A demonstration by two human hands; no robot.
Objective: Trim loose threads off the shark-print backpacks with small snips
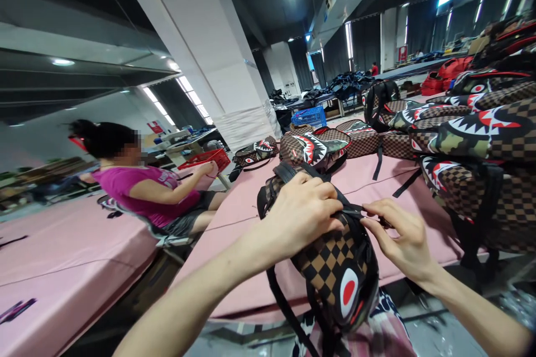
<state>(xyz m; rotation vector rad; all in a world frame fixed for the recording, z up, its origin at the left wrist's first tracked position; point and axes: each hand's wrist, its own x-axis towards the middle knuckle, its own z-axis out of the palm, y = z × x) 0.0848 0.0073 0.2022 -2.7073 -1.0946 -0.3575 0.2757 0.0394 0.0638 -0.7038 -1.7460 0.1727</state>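
A brown-and-black checkered backpack (324, 256) with a red-and-white eye print leans at the front edge of a pink-covered table, its black straps hanging down. My left hand (304, 212) lies over its upper part, fingers curled on the black fabric near the edge. On the right side of the bag, my right hand (396, 234) pinches the black strap (354, 211) between thumb and fingertips. Something small and dark shows under the right fingers, too unclear to name. The undersides of the left fingers are hidden.
Several similar shark-print backpacks (473, 134) are piled at the right, and others (314, 148) lie behind my bag. A person in a pink shirt (146, 192) sits at the left between pink tables (62, 268). Behind stand a white pillar (209, 39), a red crate (209, 160) and a blue crate (310, 117).
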